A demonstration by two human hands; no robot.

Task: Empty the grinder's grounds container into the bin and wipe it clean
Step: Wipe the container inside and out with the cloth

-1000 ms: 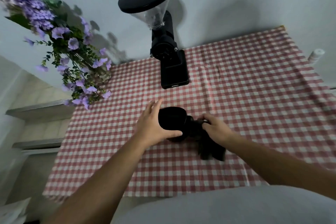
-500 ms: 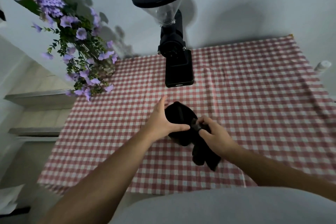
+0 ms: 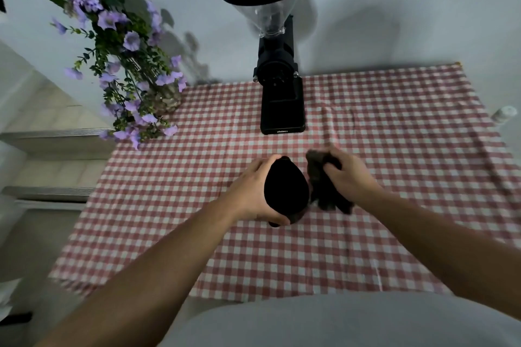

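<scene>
My left hand (image 3: 251, 194) grips the black grounds container (image 3: 286, 187) from its left side, its dark open mouth turned up toward me, above the middle of the checked table. Just right of it my right hand (image 3: 348, 177) holds a bunched dark cloth (image 3: 324, 186), which hangs beside the container's right wall and looks blurred. The black grinder (image 3: 279, 87) with its clear hopper and black lid stands upright at the back of the table, its front bay without a container. No bin is in view.
A red-and-white checked cloth (image 3: 394, 205) covers the table. A glass vase of purple flowers (image 3: 121, 59) stands at the back left corner. A small white bottle (image 3: 504, 114) sits off the right edge. Steps or shelves lie to the left.
My right hand has pulled the cloth out of the container's mouth and up to its right side. My left hand has tipped the container's opening toward me.
</scene>
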